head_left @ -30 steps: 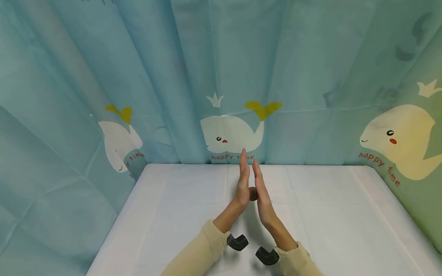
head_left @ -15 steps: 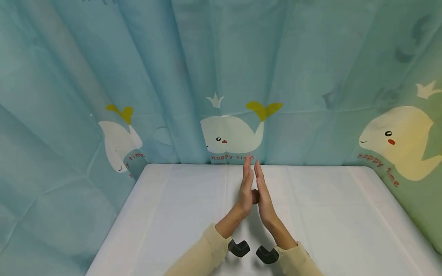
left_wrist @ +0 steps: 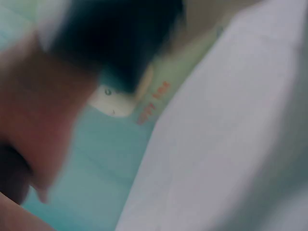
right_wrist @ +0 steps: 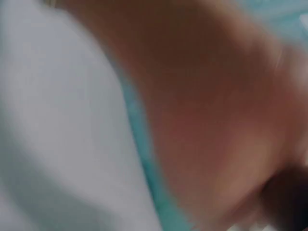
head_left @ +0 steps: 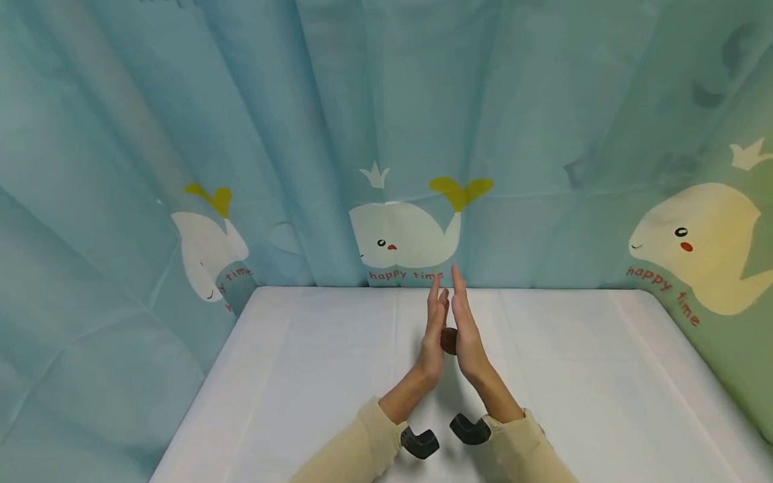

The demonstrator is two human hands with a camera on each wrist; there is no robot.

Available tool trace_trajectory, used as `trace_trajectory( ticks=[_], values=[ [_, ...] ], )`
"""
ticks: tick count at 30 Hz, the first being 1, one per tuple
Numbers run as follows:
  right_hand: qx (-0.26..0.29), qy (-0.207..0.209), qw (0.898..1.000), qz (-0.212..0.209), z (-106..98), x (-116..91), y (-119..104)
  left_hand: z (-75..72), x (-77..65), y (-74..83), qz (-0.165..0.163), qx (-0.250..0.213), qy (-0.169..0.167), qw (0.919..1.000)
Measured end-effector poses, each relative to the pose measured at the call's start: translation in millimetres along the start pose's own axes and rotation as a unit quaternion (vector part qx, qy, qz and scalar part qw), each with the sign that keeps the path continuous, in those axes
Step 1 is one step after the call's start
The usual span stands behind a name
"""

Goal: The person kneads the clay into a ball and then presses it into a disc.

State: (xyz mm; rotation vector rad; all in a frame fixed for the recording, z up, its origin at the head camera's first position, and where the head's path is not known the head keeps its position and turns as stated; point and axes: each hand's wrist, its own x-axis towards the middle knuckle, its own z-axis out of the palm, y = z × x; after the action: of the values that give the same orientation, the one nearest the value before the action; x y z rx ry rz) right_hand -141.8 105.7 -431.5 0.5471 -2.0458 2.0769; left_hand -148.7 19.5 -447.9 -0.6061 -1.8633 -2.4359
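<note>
Between my two upright palms sits a small dark brown ball (head_left: 449,341), its kind not clear; it shows as a dark round shape (left_wrist: 12,174) in the left wrist view and again as a ball (right_wrist: 288,198) at the lower right of the right wrist view. My left hand (head_left: 431,342) presses it from the left, fingers straight and pointing away. From the other side my right hand (head_left: 470,335) presses with straight fingers, its tips reaching slightly farther forward than the left ones. Both hands appear raised above the white table. The wrist views are blurred.
A white-covered table (head_left: 338,342) spreads beneath the hands. Behind it and at both sides hangs a blue-green curtain (head_left: 543,147) printed with whales. Black wrist devices (head_left: 419,443) stick out inward from both sleeves, close to each other.
The right hand has slid forward while the left has drawn back a little, palms still facing. The ball has shifted slightly right between them.
</note>
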Motion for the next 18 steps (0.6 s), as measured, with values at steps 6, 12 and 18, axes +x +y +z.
trace_trajectory(
  ticks=[6, 12, 18],
  values=[
    [0.013, 0.002, 0.999, 0.032, -7.4, 2.5, 18.9, 0.8, -0.8, 12.8, 0.009, -0.016, -0.024, 0.9995],
    [0.039, -0.03, 0.999, 0.009, 11.7, -15.8, 16.0, -12.8, 18.8, 11.4, 0.013, 0.044, 0.015, 0.9988],
    [-0.021, 0.003, 1.0, -0.014, 15.4, -18.1, 0.1, -15.0, 16.8, -8.4, 0.008, 0.081, -0.008, 0.9967]
  ],
)
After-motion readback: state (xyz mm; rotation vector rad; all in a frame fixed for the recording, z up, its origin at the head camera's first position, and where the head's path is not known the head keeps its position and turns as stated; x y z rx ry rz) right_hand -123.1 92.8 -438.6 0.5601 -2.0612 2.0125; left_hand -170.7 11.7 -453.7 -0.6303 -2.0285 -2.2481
